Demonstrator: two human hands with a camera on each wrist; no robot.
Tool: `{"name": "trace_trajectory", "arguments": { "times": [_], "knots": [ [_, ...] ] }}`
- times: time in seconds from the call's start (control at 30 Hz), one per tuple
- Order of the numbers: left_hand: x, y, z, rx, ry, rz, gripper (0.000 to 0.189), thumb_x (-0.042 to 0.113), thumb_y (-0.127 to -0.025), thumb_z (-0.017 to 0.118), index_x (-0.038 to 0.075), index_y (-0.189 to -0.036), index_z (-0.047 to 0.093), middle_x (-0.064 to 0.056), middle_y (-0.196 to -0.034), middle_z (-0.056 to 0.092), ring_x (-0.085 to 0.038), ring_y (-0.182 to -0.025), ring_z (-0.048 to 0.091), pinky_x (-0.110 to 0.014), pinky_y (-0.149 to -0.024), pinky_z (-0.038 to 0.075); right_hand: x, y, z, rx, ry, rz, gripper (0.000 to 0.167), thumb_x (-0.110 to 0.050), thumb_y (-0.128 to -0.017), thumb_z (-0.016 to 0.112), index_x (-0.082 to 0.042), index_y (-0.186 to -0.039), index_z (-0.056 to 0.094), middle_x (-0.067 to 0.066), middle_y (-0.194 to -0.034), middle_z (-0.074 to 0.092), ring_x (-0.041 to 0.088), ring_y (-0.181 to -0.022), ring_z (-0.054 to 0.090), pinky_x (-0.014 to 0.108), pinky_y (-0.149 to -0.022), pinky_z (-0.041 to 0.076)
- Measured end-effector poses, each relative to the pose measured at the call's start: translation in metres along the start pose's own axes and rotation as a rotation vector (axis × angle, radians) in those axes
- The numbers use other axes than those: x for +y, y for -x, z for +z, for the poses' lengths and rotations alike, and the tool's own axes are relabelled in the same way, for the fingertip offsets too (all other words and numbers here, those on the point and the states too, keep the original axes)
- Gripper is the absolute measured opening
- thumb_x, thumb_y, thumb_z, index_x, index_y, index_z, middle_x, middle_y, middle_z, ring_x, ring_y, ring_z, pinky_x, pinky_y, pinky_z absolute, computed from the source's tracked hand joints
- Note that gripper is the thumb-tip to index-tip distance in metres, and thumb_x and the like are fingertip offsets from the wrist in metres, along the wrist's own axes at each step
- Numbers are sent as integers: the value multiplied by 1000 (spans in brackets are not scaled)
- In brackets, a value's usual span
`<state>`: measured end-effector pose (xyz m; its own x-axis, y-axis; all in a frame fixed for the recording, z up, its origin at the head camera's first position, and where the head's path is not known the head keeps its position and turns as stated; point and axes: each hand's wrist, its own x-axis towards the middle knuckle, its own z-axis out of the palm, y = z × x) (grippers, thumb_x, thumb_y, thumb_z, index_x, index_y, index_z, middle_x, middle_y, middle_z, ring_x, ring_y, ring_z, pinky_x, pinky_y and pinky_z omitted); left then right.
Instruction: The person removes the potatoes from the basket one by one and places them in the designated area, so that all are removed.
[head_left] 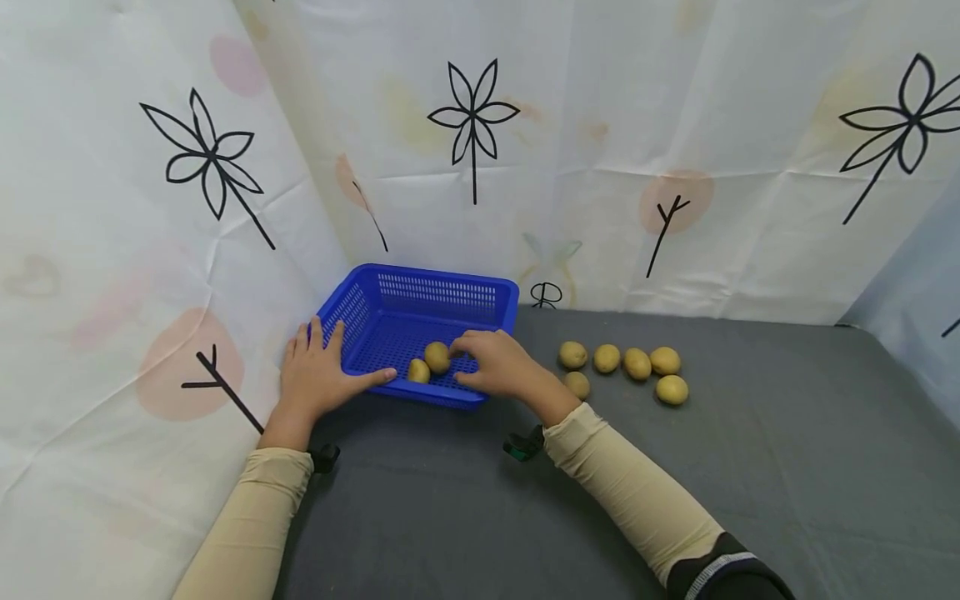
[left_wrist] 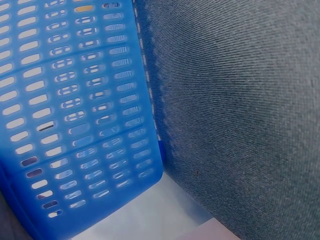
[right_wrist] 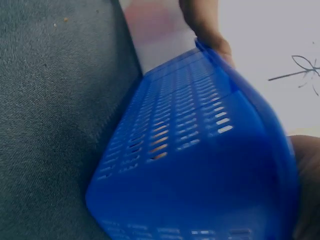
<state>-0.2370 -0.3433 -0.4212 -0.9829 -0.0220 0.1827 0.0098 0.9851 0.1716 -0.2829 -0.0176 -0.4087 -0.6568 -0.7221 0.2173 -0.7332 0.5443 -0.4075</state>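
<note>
A blue plastic basket point(head_left: 390, 337) with slotted walls stands on the grey cloth, and two potatoes point(head_left: 437, 357) show in it near the front wall. Spread fingers of my left hand point(head_left: 318, 379) rest at the basket's left front corner, the thumb stretched along the front rim. Over the right front part reaches my right hand point(head_left: 495, 362), its fingers bent and thumb apart. Its fingertips are close beside the larger potato; nothing shows between them. The left wrist view has the basket's wall point(left_wrist: 75, 115); the right wrist view shows the wall point(right_wrist: 190, 175) and part of the left hand point(right_wrist: 205, 25).
Several loose potatoes point(head_left: 637, 364) lie on the grey cloth point(head_left: 750, 467) right of the basket, one partly behind the right wrist. A white patterned curtain point(head_left: 600, 125) hangs behind and along the left side, close to the basket.
</note>
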Motion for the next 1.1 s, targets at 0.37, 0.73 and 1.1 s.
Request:
{"name": "trace_trajectory", "arguments": {
  "times": [0.37, 0.73, 1.1],
  "knots": [
    [-2, -1, -1, -11, -14, -10, 140, 96, -74, 61, -1, -168, 24, -41, -171, 10, -63, -157, 10, -75, -126, 9, -11, -25, 5, -139, 114, 82, 48, -28, -97, 78, -22, -143, 66, -1, -138, 68, 18, -115, 69, 41, -95, 59],
    [-2, -3, 0, 0, -18, -3, 139, 96, -74, 60, 0, -167, 26, -41, -170, 11, -63, -158, 11, -75, -126, 10, -9, -46, 11, -217, 222, 110, 57, -32, -98, 78, -24, -151, 60, 4, -148, 61, 24, -124, 66, 45, -97, 60],
    [-4, -5, 5, -6, -23, -5, 139, 97, -73, 61, -1, -167, 27, -42, -170, 12, -62, -158, 10, -74, -126, 11, -5, -53, 15, -345, 329, 80, 58, -31, -102, 73, -30, -157, 52, 3, -169, 44, 30, -145, 56, 47, -109, 55]
  ]
}}
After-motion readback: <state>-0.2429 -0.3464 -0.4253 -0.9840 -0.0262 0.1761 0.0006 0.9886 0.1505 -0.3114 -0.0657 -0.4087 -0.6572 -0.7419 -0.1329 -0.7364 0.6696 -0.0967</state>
